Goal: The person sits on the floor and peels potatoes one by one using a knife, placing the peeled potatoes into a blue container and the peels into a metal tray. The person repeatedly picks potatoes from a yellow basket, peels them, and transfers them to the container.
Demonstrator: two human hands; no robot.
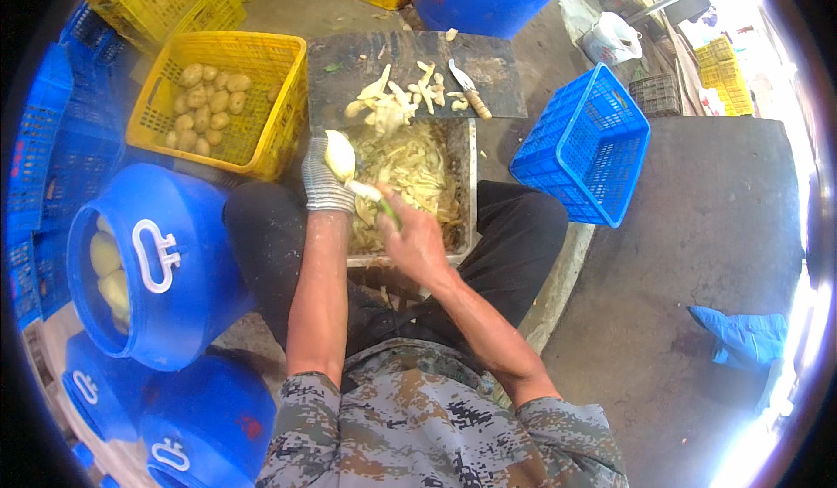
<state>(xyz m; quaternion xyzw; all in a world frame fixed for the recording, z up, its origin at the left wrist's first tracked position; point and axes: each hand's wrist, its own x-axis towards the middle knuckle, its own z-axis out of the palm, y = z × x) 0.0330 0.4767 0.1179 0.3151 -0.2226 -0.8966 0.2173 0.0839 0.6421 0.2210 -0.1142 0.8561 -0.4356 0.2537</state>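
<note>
My left hand (320,177), in a grey-striped knit glove, grips a pale peeled potato (340,154) whose upper part sticks out past the glove. My bare right hand (413,229) is closed round the green handle of a peeler (366,191). The peeler's white head points at the lower end of the potato, beside the glove; its blade is too blurred to make out. Below both hands, a rectangular tub (472,180) between my knees holds a heap of potato peelings (412,167).
A dark board (418,50) spans the tub's far end, bearing peel scraps and a wooden-handled knife (468,87). Left stand a yellow crate (274,122) of unpeeled potatoes (203,108) and a blue barrel (189,259) with peeled potatoes (108,265). A blue crate (569,135) stands right.
</note>
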